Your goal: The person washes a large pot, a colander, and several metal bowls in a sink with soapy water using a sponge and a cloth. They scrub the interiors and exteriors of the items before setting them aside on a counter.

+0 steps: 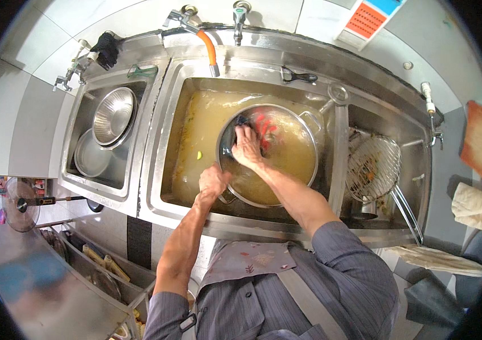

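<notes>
A large round metal pot with loop handles sits in the middle sink, with murky yellowish water in and around it. My left hand is closed at the pot's near left rim, just above a handle. Inside the pot, my right hand presses a dark cloth or scrubber against the left part of the inner wall. Red shapes show right beside this hand; whether they belong to the cloth is not clear. Part of the cloth is hidden under my fingers.
Metal bowls stand in the left sink. A wire strainer with a long handle lies over the right sink. An orange hose tap hangs over the middle sink, and a black peeler lies on the back ledge.
</notes>
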Demonstrator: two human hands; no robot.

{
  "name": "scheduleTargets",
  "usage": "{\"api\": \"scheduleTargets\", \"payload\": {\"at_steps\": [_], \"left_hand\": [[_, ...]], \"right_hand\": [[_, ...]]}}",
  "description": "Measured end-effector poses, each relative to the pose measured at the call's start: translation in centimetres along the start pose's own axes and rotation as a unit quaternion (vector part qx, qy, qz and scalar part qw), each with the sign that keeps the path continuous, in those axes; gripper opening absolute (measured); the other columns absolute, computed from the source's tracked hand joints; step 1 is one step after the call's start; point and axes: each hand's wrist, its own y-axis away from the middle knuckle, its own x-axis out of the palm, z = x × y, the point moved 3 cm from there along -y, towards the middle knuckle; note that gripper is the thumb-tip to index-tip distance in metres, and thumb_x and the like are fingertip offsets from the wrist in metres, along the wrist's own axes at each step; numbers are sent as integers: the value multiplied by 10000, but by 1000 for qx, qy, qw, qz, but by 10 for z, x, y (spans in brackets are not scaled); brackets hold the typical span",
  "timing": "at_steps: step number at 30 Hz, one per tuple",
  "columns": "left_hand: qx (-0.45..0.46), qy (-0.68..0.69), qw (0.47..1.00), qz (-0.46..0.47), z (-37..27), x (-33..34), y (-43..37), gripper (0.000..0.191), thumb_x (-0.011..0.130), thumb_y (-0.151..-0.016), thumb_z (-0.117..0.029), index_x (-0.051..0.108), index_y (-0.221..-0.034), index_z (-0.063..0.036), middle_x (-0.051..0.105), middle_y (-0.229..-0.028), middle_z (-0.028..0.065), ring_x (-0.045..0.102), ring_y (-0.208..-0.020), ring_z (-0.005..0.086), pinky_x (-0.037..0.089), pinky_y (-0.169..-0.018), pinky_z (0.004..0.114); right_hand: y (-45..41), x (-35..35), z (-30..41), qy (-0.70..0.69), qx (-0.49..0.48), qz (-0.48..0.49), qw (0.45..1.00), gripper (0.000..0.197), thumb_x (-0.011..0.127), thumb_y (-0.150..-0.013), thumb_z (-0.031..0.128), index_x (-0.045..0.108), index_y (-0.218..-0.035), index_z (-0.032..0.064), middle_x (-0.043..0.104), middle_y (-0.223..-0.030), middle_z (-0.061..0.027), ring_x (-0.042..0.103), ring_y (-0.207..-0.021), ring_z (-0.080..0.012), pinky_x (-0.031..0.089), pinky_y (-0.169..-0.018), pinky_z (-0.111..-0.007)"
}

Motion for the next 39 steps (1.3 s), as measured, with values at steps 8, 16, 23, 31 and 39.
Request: {"api": "scheduleTargets", "payload": {"at_steps": [8, 16, 23, 31, 39], "left_hand": [[-5, 4, 998, -55, 6, 9, -5, 429, 599, -790, -288, 623, -1039, 61, 661, -977, 339, 645, -963, 485, 509, -892, 513], [-41, 51, 997, -39, 16, 2, -13, 414, 568, -823, -269, 589, -1062, 69, 662, -1012, 336, 641, -1014, 475, 501, -924, 501], [-11, 84, 996, -22, 37, 12, -20, 434, 588, -827, -288, 589, -1063, 76, 647, -1034, 354, 627, -1044, 483, 499, -923, 507], [-19, 95, 995, -18, 33, 7, -19, 466, 625, -810, -318, 599, -1041, 85, 647, -1033, 355, 641, -1010, 482, 510, -891, 509], [-40, 40, 998, -22, 13, -1, -11, 435, 592, -803, -298, 626, -1019, 78, 662, -985, 337, 649, -994, 474, 510, -899, 508]], "right_hand": [[66, -5, 7, 87, -87, 247, 961, 594, 523, -892, 241, 424, -1461, 102, 329, -1535, -121, 309, -1385, -425, 292, -1049, -704], [105, -81, -10, 149, -26, 480, 864, 652, 432, -951, 244, 221, -1564, 177, 167, -1635, -88, 143, -1488, -412, 193, -1118, -718], [73, -100, -63, 329, 3, 401, 855, 631, 410, -933, 158, 262, -1542, 85, 213, -1604, -178, 186, -1466, -437, 236, -1150, -626], [-4, -61, -56, 183, 53, 288, 939, 699, 621, -804, 292, 423, -1421, 28, 409, -1453, -255, 364, -1347, -464, 289, -1115, -594], [13, 2, -5, 232, -148, 279, 920, 533, 580, -800, 258, 592, -1260, -11, 405, -1450, -281, 309, -1389, -473, 209, -1170, -592]]}}
